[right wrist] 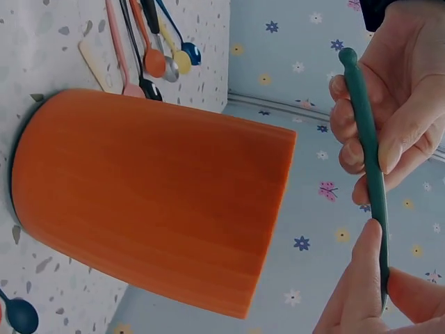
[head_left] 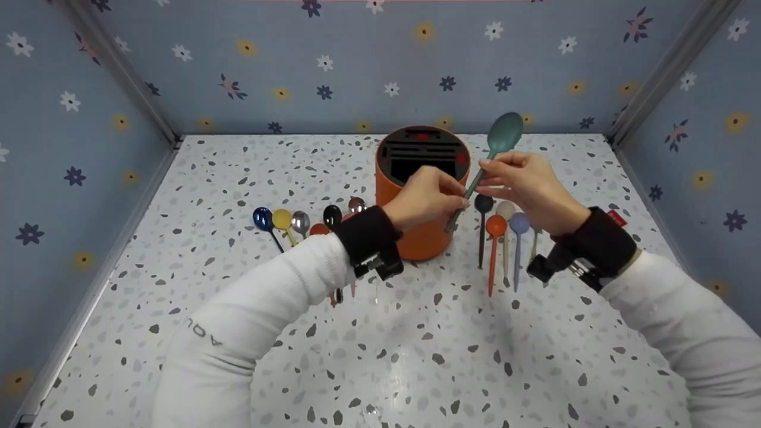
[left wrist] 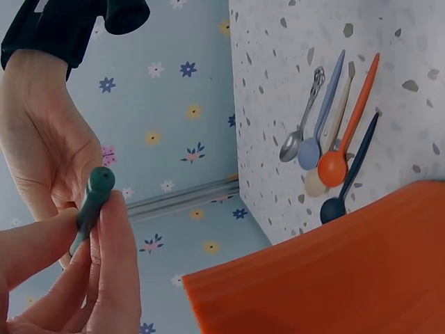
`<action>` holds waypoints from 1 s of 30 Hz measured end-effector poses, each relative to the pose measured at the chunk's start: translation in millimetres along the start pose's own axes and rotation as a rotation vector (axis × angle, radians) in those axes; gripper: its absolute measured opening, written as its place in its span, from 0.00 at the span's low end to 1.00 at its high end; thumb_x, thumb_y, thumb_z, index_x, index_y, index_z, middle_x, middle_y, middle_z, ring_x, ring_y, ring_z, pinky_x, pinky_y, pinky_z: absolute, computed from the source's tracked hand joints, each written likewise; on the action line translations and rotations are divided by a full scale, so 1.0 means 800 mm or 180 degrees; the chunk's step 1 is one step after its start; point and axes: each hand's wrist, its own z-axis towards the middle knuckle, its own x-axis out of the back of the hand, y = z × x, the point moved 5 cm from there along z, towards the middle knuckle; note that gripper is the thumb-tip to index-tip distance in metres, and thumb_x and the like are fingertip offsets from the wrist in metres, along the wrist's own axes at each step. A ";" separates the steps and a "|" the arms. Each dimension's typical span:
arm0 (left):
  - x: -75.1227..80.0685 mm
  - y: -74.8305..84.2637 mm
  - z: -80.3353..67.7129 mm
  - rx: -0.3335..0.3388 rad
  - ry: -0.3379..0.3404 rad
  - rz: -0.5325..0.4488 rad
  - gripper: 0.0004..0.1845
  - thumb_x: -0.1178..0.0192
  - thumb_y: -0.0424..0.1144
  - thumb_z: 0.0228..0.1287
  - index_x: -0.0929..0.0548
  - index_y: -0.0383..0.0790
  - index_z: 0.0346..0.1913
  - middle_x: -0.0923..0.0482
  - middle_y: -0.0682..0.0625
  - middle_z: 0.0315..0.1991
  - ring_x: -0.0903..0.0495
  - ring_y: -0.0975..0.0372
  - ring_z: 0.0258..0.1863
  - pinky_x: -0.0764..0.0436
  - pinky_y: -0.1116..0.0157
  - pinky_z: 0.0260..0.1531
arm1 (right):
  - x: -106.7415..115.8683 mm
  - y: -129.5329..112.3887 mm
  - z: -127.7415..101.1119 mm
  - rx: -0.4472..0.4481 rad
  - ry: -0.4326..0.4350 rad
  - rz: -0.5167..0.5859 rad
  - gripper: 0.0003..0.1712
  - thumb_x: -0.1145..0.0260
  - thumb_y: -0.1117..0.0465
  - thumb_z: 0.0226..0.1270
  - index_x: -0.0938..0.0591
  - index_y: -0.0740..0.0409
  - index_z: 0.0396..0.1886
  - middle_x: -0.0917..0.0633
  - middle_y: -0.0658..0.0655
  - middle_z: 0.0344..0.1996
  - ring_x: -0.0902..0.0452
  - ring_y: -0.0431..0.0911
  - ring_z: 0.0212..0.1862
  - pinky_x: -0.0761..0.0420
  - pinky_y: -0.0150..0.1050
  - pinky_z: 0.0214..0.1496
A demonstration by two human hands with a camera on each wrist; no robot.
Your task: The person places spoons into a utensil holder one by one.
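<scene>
A teal-green spoon (head_left: 496, 148) is held tilted above the orange cylindrical holder (head_left: 421, 238), bowl up and to the right. My left hand (head_left: 425, 197) pinches the lower end of its handle (left wrist: 90, 202). My right hand (head_left: 523, 181) pinches the handle (right wrist: 368, 160) higher up, just below the bowl. The holder (right wrist: 153, 202) stands upright on the speckled table, its black slotted top (head_left: 423, 151) showing. Both hands hover just in front of and beside the holder's rim.
Spoons lie in two rows on the speckled table (head_left: 380, 345): blue, yellow, silver, black and others (head_left: 297, 223) left of the holder, and dark blue, orange, beige, lilac and silver ones (head_left: 502, 238) to its right. Flowered blue walls close in three sides.
</scene>
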 end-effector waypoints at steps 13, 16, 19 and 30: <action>0.032 0.026 0.033 -0.0234 0.0406 0.0261 0.09 0.44 0.30 0.59 0.19 0.31 0.41 0.21 0.40 0.37 0.22 0.55 0.32 0.20 0.70 0.28 | -0.003 -0.045 0.032 0.0355 0.0347 0.0310 0.09 0.36 0.67 0.54 0.25 0.68 0.32 0.25 0.59 0.30 0.22 0.48 0.31 0.20 0.38 0.44; 0.038 0.026 0.040 -0.0265 0.0532 0.0337 0.10 0.44 0.31 0.59 0.19 0.32 0.42 0.22 0.42 0.38 0.22 0.56 0.31 0.20 0.70 0.28 | -0.004 -0.050 0.038 0.0422 0.0408 0.0401 0.09 0.35 0.67 0.53 0.25 0.68 0.32 0.24 0.59 0.31 0.22 0.48 0.30 0.20 0.38 0.43; 0.041 0.023 0.048 -0.0267 0.0637 0.0394 0.10 0.43 0.32 0.59 0.19 0.33 0.42 0.22 0.43 0.38 0.22 0.58 0.30 0.20 0.71 0.29 | -0.004 -0.052 0.043 0.0473 0.0460 0.0493 0.10 0.34 0.68 0.52 0.24 0.68 0.32 0.22 0.60 0.29 0.22 0.49 0.30 0.20 0.39 0.43; 0.045 0.009 0.071 -0.0256 0.0966 0.0577 0.09 0.42 0.33 0.57 0.17 0.34 0.40 0.20 0.44 0.36 0.22 0.60 0.28 0.23 0.72 0.28 | -0.001 -0.045 0.062 0.0481 0.0678 0.0459 0.09 0.35 0.68 0.53 0.25 0.67 0.33 0.23 0.60 0.31 0.22 0.48 0.31 0.20 0.39 0.43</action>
